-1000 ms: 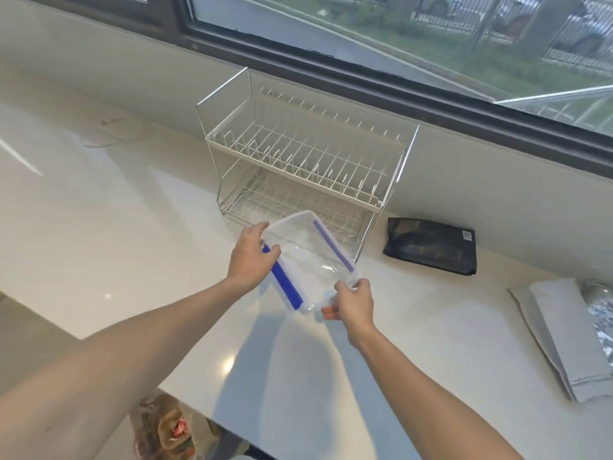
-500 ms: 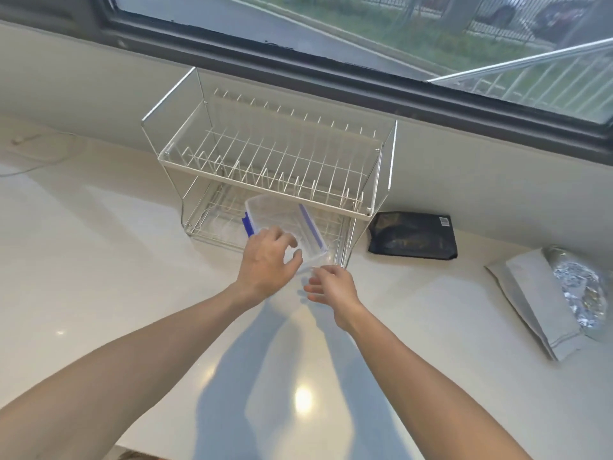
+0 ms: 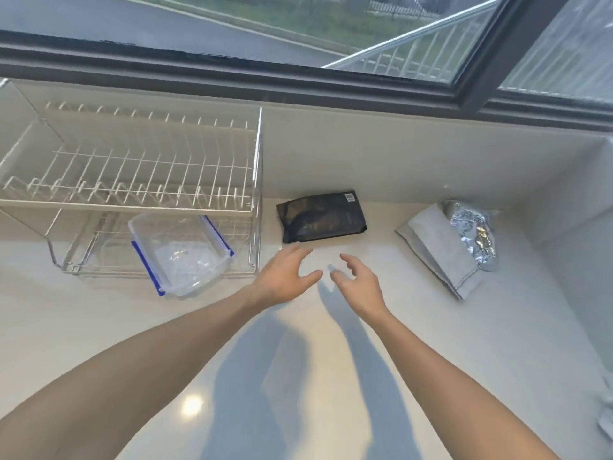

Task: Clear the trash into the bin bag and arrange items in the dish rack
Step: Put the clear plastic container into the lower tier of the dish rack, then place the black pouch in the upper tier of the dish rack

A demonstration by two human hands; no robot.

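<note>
Both hands, left hand point(image 3: 286, 279) and right hand point(image 3: 359, 284), hover empty and spread over the table point(image 3: 331, 376) (near the black packet point(image 3: 322, 216)); the clear container point(image 3: 180, 252) sits in the dish rack's point(image 3: 132, 180) lower tier.

One dish rack point(image 3: 132, 180), one container point(image 3: 180, 254), two packets point(image 3: 321, 216) point(image 3: 454, 240), two hands point(image 3: 285, 280) point(image 3: 360, 287).

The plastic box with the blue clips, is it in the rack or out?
In. The plastic box sits on the bottom shelf of the dish rack, its front end poking out, and neither hand touches it.
</note>
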